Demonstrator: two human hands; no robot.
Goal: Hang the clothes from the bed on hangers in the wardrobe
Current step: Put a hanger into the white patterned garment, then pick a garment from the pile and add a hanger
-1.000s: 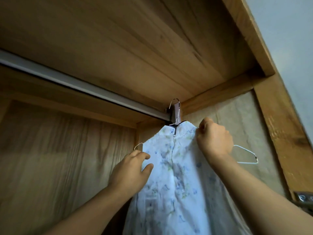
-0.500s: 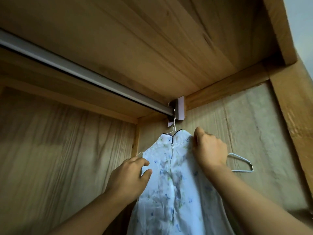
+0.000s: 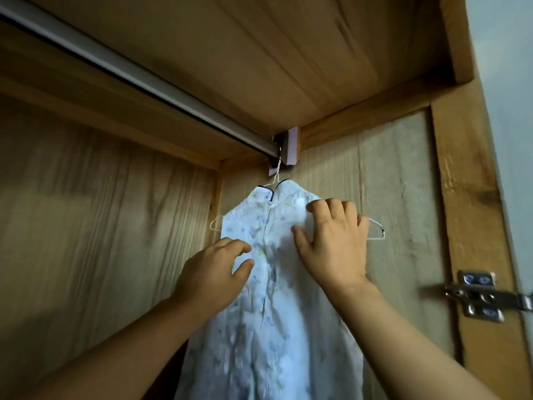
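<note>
- Dress [image 3: 277,298], white with faint blue floral print and dark-trimmed collar, hung on a white wire hanger [image 3: 376,229] inside the wardrobe [image 3: 86,212].
- Hanger hook sat on the rail [image 3: 144,73] at its right end, just beside the rail bracket [image 3: 290,145] in the upper right corner of the wardrobe.
- Both hanger tips stuck out past the dress shoulders, left and right.
- Left hand [image 3: 213,272] was at the left edge of the dress below the shoulder, fingers loosely curled, thumb and forefinger close to the fabric; could not tell if it pinched the cloth.
- Right hand [image 3: 334,241] lay on the right shoulder of the dress, fingers spread and bent, tips pressing into the fabric over the hanger arm.
- Metal hinge [image 3: 484,295] was mounted on the right side frame of the wardrobe.
- Frame slightly blurred.
</note>
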